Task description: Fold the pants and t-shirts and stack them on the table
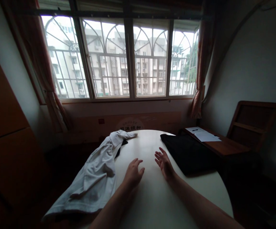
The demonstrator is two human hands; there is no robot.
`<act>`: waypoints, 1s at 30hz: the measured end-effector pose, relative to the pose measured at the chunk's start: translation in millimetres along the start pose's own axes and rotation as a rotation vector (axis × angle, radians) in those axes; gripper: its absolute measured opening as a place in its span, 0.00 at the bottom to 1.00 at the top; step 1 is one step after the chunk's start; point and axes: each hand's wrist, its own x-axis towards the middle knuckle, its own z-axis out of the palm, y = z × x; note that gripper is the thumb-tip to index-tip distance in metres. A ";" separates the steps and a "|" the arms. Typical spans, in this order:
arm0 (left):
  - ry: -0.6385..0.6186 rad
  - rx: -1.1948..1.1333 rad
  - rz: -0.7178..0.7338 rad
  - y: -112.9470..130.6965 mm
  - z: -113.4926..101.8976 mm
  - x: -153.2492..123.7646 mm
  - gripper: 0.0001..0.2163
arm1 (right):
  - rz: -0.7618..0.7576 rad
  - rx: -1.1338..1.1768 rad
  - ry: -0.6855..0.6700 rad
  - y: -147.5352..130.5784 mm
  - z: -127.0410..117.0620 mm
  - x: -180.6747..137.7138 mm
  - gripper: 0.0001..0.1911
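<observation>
Shirt (93, 170), I think (dim light), rumpled beside the left hand (133, 173); black cloth (192, 155) near the right hand (165, 163). Fingers loosely apart on both.

Daylight enters a dim room through a wide barred window (129, 63), flanked by reddish curtains (197, 103); a brown cabinet (4, 105) stands at left, low wooden furniture (238, 145) at right.

White table (148, 143): 1 pale garment (92, 175) left, black cloth (191, 154) right.
</observation>
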 end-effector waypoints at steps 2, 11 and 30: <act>0.015 -0.026 -0.006 -0.9 0.3 0.5 0.22 | 0.002 0.007 -0.001 0.9 -0.9 0.0 0.35; 0.057 -0.118 -0.016 1.2 -0.3 1.7 0.18 | 0.032 0.002 0.024 3.0 3.4 -3.3 0.31; 0.096 -0.269 -0.007 -0.5 -2.4 3.8 0.11 | 0.047 0.013 0.063 2.0 2.7 -1.5 0.28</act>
